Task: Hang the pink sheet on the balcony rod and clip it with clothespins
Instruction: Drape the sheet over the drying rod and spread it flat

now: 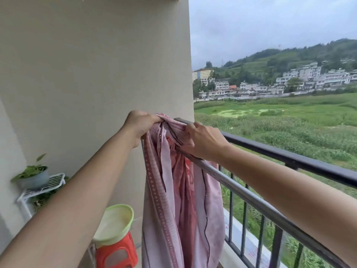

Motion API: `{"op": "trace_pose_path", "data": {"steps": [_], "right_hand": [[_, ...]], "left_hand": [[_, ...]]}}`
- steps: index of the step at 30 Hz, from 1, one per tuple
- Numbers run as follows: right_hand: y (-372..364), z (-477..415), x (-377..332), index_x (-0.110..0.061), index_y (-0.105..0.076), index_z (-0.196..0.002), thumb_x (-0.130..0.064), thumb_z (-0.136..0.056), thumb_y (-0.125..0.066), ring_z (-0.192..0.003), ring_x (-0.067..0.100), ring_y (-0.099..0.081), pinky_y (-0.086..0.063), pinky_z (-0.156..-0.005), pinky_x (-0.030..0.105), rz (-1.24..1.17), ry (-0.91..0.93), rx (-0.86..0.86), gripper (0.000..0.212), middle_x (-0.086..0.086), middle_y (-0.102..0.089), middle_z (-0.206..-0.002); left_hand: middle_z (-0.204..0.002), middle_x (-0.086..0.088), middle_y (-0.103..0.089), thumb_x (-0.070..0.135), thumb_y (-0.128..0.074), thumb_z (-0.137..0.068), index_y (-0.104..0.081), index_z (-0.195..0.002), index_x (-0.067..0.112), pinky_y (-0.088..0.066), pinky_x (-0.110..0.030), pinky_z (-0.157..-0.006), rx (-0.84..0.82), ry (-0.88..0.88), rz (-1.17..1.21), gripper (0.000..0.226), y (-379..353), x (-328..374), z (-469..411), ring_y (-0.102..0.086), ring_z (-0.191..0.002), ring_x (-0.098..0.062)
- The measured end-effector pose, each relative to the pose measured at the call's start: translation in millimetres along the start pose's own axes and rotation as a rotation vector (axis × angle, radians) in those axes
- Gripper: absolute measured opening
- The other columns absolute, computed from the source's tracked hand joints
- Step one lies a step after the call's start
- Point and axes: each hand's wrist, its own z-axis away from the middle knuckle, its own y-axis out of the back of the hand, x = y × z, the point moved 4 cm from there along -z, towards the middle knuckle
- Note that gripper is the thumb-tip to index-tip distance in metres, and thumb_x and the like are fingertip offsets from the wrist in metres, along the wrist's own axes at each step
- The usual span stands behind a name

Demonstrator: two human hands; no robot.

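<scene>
At the wall end of the rod (241, 192), the pink sheet (173, 200) is draped in a bunch. It is gripped by the left hand (140, 125) and held by the right hand (204, 141). Hanging is judged under way; spreading along the rod is called for before clipping.

Thin, matt, creased cloth: pink sheet (173, 190) is hanging limp; rod (241, 190) is showing smooth, dull-gleaming metal; red stool (116, 254) is looking glossy plastic.
</scene>
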Motion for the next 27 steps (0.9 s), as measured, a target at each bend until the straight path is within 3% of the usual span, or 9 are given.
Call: {"op": "trace_pose_path", "data": {"steps": [3,7,11,14,18,20,23,25,27], "right_hand": [[13.6,2.7,4.7,-0.013,-0.060,-0.104,-0.039,-0.094,-0.056,-0.070,0.024,-0.058,-0.043,-0.056,0.033,0.000,0.006,0.015,0.028,0.004,-0.062,-0.099],[22.6,12.8,24.4,-0.017,-0.066,-0.096,-0.020,-0.094,-0.047,-0.082,0.031,-0.065,-0.043,-0.058,0.032,-0.019,-0.064,-0.082,0.020,0.005,-0.064,-0.088],[33.1,28.7,37.6,-0.009,-0.064,-0.110,-0.009,-0.095,-0.041,-0.089,0.036,-0.063,-0.044,-0.065,0.035,-0.267,-0.119,-0.129,0.028,0.019,-0.069,-0.104],[43.2,42.9,47.5,-0.011,-0.055,-0.105,-0.007,-0.095,-0.037,-0.085,0.033,-0.057,-0.039,-0.066,0.033,-0.369,-0.205,-0.160,0.021,0.020,-0.065,-0.105],[52.4,69.0,68.2,-0.016,-0.047,-0.098,-0.014,-0.096,-0.037,-0.064,0.018,-0.049,-0.034,-0.049,0.031,-0.158,-0.328,-0.245,0.010,0.006,-0.056,-0.084],[60.1,81.4,71.9,-0.015,-0.051,-0.102,-0.018,-0.096,-0.043,-0.067,0.016,-0.053,-0.038,-0.048,0.029,-0.068,-0.348,-0.253,0.011,0.005,-0.059,-0.091],[64.3,99.6,63.4,-0.020,-0.043,-0.140,-0.036,-0.085,-0.064,-0.106,0.024,-0.055,-0.054,-0.082,0.036,-0.098,-0.294,-0.396,0.060,0.009,-0.048,-0.129],[63.7,113.5,39.5,-0.026,-0.025,-0.153,-0.065,-0.074,-0.070,-0.130,0.030,-0.044,-0.044,-0.104,0.046,-0.219,-0.278,-0.561,0.099,0.010,-0.033,-0.150],[61.7,122.8,10.5,-0.026,-0.025,-0.152,-0.092,-0.056,-0.059,-0.132,0.030,-0.045,-0.044,-0.101,0.044,-0.176,-0.296,-0.558,0.121,0.008,-0.038,-0.148]], "left_hand": [[-0.066,-0.003,-0.069,0.019,-0.080,-0.066,-0.070,-0.078,0.012,-0.047,-0.022,-0.056,-0.049,0.038,0.024,0.018,-3.1,-4.5,17.2,-0.063,-0.052,-0.016],[-0.073,0.003,-0.072,0.030,-0.084,-0.071,-0.069,-0.078,0.015,-0.048,-0.019,-0.060,-0.029,-0.024,-0.015,0.022,-4.5,-19.3,31.3,-0.065,-0.066,-0.011],[-0.084,0.008,-0.057,0.071,-0.081,-0.051,-0.051,-0.091,0.024,-0.045,-0.030,-0.066,0.154,-0.255,-0.738,0.069,-18.3,-34.0,56.0,-0.053,-0.078,-0.014],[-0.106,-0.010,-0.059,0.040,-0.078,-0.070,-0.039,-0.118,0.020,-0.041,-0.036,-0.071,0.172,-0.414,-0.985,0.064,-45.3,-47.1,78.3,-0.058,-0.099,-0.033],[-0.107,-0.008,-0.060,0.026,-0.075,-0.075,-0.041,-0.113,0.022,-0.042,-0.035,-0.059,0.253,-0.581,-0.788,0.052,-57.2,-44.0,105.2,-0.061,-0.092,-0.033],[-0.103,-0.005,-0.055,0.027,-0.077,-0.071,-0.050,-0.104,0.019,-0.045,-0.035,-0.054,0.349,-0.727,-0.790,0.043,-59.7,-35.0,120.3,-0.060,-0.091,-0.030],[-0.089,0.000,-0.063,0.024,-0.070,-0.075,-0.059,-0.086,0.020,-0.040,-0.030,-0.054,0.317,-0.741,-0.695,0.016,-57.1,-27.2,131.0,-0.062,-0.075,-0.031],[-0.084,0.000,-0.069,0.023,-0.068,-0.076,-0.066,-0.083,0.021,-0.041,-0.030,-0.059,0.285,-0.689,-0.627,0.008,-54.2,-20.8,135.0,-0.064,-0.075,-0.030],[-0.075,0.006,-0.068,0.022,-0.068,-0.075,-0.068,-0.080,0.023,-0.040,-0.025,-0.059,0.252,-0.712,-0.557,0.006,-53.4,-8.8,146.5,-0.062,-0.071,-0.023]]}}
